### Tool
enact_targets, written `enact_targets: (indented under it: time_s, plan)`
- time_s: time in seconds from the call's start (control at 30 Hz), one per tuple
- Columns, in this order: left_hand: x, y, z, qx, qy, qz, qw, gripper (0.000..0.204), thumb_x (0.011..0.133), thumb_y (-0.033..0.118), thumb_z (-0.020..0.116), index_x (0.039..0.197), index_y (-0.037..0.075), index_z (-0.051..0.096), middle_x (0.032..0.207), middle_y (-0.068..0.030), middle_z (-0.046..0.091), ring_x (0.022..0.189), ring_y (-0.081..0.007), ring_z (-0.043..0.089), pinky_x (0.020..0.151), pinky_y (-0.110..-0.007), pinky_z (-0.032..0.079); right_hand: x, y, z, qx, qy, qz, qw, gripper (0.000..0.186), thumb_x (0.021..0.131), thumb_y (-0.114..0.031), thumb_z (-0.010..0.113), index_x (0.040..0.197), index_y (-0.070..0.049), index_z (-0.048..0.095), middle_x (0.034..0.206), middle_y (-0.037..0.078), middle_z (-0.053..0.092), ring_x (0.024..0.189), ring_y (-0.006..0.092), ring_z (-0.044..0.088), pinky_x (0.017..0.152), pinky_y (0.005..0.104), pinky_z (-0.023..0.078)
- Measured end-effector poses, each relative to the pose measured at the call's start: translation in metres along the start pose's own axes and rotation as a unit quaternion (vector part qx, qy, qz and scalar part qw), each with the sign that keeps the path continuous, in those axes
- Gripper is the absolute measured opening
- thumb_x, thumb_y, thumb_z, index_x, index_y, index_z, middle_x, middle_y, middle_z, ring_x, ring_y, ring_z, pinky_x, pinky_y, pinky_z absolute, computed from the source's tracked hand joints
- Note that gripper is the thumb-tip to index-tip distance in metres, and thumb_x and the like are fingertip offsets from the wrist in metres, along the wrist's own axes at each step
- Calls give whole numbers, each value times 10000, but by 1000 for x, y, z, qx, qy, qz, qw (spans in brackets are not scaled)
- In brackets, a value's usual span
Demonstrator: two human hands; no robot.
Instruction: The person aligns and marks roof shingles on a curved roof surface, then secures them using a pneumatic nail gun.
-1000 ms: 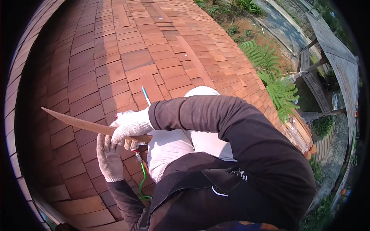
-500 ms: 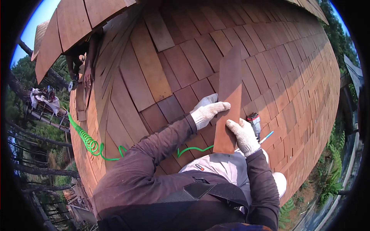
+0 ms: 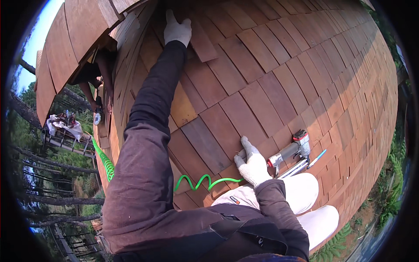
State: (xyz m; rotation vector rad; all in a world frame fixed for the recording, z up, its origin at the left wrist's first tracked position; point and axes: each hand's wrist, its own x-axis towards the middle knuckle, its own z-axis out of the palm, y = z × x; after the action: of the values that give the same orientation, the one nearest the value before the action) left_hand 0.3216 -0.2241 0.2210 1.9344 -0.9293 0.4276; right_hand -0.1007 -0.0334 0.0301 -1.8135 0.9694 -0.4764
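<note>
My left hand (image 3: 177, 31), in a white knit glove, reaches far up the shingled surface with its arm stretched out. Its fingers are apart and seem to lie flat on the wood. Just right of it a reddish wood shingle (image 3: 203, 43) lies over the others, its lower end standing proud. Lower down, my gloved right hand (image 3: 252, 165) rests on the shingles, fingers spread and nothing visible in them. Beside that hand a grey and red nail gun (image 3: 289, 150) lies by my leg.
A green coiled air hose (image 3: 205, 180) runs across the shingles below my left arm. At the far left, under a shingled overhang (image 3: 70, 41), another person's hands (image 3: 97, 105) hold a power tool. Trees stand beyond, with a bundle on a platform (image 3: 65, 126).
The shingle that both hands held up has left them; a shingle now lies beside my left hand. That hand has moved far up, while my right hand has come down and left.
</note>
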Motion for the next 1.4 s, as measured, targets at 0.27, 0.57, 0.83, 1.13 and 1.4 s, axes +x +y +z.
enact_targets:
  time_s: [0.27,0.57,0.83,1.13,1.4]
  plan:
    - [44,10,9,266,15,52,962,416,972,351,593,1370,262,671,1289,-166,690,1233,-351,636,1032,-498,506,5,0,-6,10,-5,26,1000,658,868,-174,756,1485,-57,561,978,133,735,892,296,729,852,387,579]
    - [34,-12,10,329,-34,242,912,348,954,410,577,1225,288,759,1326,-87,659,1248,-350,585,1033,-496,479,7,6,-2,38,-3,43,998,656,858,-192,764,1472,-55,579,921,122,736,821,274,730,806,381,586]
    - [-32,19,-7,422,-156,302,841,867,864,803,559,1588,339,450,1656,-181,363,1547,-423,276,1256,-617,145,8,-1,-6,43,1,51,998,657,859,-201,768,1468,-39,584,908,128,737,796,258,730,789,368,586]
    - [-54,7,-2,343,-174,334,861,533,962,573,564,1430,331,640,1607,-130,453,1522,-435,320,1239,-664,177,7,-6,-3,69,-9,64,996,660,866,-155,770,1479,-13,568,884,103,725,752,182,699,757,335,580]
    - [-113,30,39,301,-98,239,918,578,962,441,523,1446,133,591,1581,-153,474,1502,-484,321,1200,-713,195,4,-12,-2,60,-14,65,996,688,890,-95,755,1523,12,506,859,26,646,722,104,584,709,283,540]
